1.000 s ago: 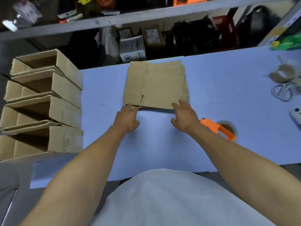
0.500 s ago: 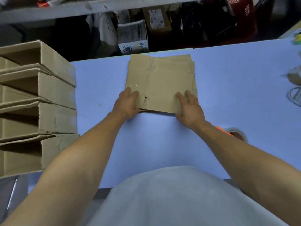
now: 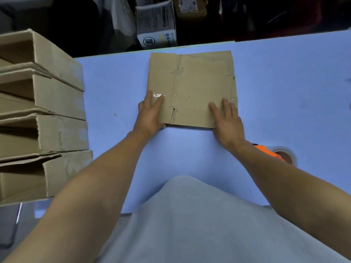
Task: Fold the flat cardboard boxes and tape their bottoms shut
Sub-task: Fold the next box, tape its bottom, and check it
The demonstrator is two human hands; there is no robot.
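Note:
A stack of flat cardboard boxes (image 3: 197, 86) lies on the blue table (image 3: 284, 92), straight in front of me. My left hand (image 3: 150, 114) holds the near left corner of the top flat box, fingers laid on top and the thumb tucked under the near edge. My right hand (image 3: 228, 122) holds the near right corner the same way, its thumb hidden beneath the cardboard. An orange tape dispenser (image 3: 266, 151) with its tape roll (image 3: 284, 158) lies on the table just behind my right forearm.
Several folded open boxes (image 3: 47, 111) are piled on their sides along the table's left edge. Beyond the far table edge sits dark shelving with a printed white carton (image 3: 155, 21). Bare blue table stretches to the right of the flat stack.
Both hands moved forward from the table onto the near edge of the flat stack and took hold of its corners. The camera tilted down and closer.

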